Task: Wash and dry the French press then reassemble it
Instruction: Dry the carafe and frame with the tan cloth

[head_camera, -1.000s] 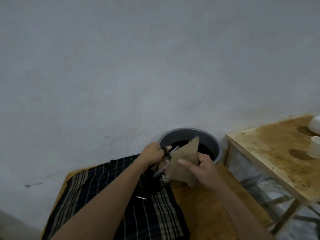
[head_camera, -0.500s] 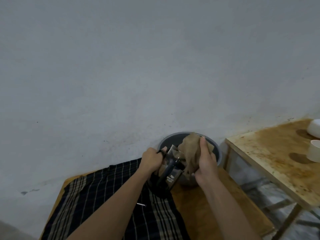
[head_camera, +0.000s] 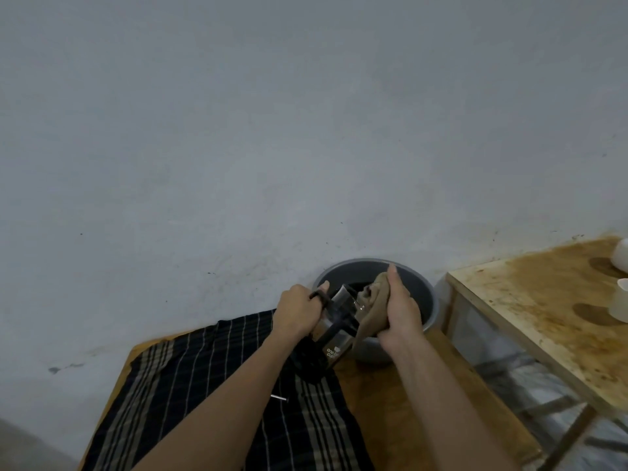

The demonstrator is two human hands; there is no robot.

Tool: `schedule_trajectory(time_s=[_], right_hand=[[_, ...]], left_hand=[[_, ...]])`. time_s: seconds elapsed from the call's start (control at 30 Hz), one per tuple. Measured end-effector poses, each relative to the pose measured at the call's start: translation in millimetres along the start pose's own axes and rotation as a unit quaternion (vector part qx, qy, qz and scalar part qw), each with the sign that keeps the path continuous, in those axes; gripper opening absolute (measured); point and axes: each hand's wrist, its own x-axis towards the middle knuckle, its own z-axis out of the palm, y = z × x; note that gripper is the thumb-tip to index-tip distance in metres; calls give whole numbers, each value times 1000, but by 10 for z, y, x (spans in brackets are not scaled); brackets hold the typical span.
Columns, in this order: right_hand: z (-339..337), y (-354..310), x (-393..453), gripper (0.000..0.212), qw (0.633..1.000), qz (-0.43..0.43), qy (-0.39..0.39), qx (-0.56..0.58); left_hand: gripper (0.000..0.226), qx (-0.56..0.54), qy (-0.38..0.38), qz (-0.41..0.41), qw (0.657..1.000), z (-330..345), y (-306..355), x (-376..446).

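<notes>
My left hand (head_camera: 299,312) grips the black handle of the glass French press carafe (head_camera: 334,334), which is tilted with its mouth toward the right. My right hand (head_camera: 401,312) clutches a bunched brown cloth (head_camera: 372,300) pressed into and against the carafe's mouth. Both are held above the low wooden table (head_camera: 390,396), just in front of a grey basin (head_camera: 426,300). A thin metal rod (head_camera: 279,398), possibly a plunger part, lies on the dark plaid cloth (head_camera: 210,396) below my left forearm.
The grey basin stands against the bare grey wall. A second, stained wooden table (head_camera: 543,317) stands to the right with white cups (head_camera: 620,304) at its far edge. The plaid cloth covers the left half of the low table.
The brown cloth, flat in front of the carafe a second ago, is now bunched and pushed into the carafe's mouth by my right hand. My left hand has kept hold of the handle.
</notes>
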Motion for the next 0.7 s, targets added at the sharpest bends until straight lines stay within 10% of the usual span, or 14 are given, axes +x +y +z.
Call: schedule_trajectory(time_s=[0.17,0.27,0.5,0.7], right_hand=[[-76,-89,46,73,989,-71,-111,-63],[-75,-2,-5,51,949,-97,-208,-217],[-89,124,115,11,964,-82,-200,-155],[-102,115,239,9,837,-135,-179,-499]], left_hand=[[54,-47,-38,-8,998,-115,-34,77],[52,-84,-90,-8,992,-118,-31,55],[62,-14,-23,38,999,-113,-20,77],[56,157,35,98,982,-112,-62,27]])
